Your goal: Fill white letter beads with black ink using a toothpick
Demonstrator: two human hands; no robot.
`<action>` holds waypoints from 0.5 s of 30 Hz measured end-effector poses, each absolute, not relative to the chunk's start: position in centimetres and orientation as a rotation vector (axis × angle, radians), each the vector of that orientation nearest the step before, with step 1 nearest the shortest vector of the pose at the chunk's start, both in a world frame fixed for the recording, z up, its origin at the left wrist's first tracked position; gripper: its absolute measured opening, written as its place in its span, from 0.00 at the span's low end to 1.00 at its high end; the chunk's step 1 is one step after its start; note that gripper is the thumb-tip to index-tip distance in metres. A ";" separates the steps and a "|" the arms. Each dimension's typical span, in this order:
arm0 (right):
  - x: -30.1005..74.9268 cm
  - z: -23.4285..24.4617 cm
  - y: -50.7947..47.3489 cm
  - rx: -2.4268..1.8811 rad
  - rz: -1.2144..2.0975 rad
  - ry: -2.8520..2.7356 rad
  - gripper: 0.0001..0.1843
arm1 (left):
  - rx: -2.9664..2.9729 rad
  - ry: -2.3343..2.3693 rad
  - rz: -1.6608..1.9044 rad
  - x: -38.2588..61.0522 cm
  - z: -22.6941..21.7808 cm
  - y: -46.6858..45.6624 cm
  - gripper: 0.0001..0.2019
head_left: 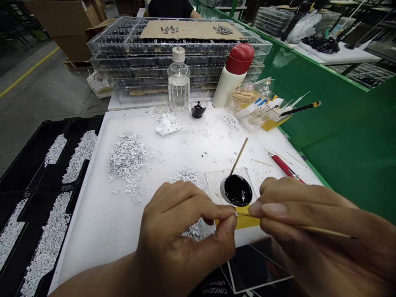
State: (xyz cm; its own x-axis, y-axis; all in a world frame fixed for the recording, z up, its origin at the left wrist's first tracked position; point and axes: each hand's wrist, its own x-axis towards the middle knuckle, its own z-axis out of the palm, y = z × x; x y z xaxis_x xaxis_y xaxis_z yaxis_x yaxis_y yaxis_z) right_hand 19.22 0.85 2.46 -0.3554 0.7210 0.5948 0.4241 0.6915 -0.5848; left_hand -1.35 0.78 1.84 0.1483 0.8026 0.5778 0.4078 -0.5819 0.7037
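Between thumb and forefinger, my left hand pinches a tiny white part. My right hand grips a thin wooden toothpick like a pen, its tip at the small part; whether they touch I cannot tell. Just beyond my fingertips is a round cup of black paint on a clear plate, with a wooden stick leaning in it. Under my left hand lies a heap of small white parts, partly hidden by the hand.
A larger pile of white parts lies left on the white table. Toward the back stand a clear bottle, a small black cup and a red-capped flask. A red pen-like tool lies right. Stacked clear trays stand behind.
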 end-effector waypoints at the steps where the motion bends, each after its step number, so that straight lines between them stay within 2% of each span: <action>1: 19.3 2.4 0.8 -0.884 0.422 -1.996 0.13 | 2.058 1.158 1.408 -1.4 1.9 0.8 0.07; 8: 19.5 1.6 0.5 -0.835 0.457 -1.934 0.26 | 2.057 1.159 1.414 -1.2 1.9 0.7 0.07; 15: 19.2 2.1 0.7 -0.821 0.534 -1.960 0.18 | 2.036 1.151 1.423 -1.4 1.8 0.8 0.07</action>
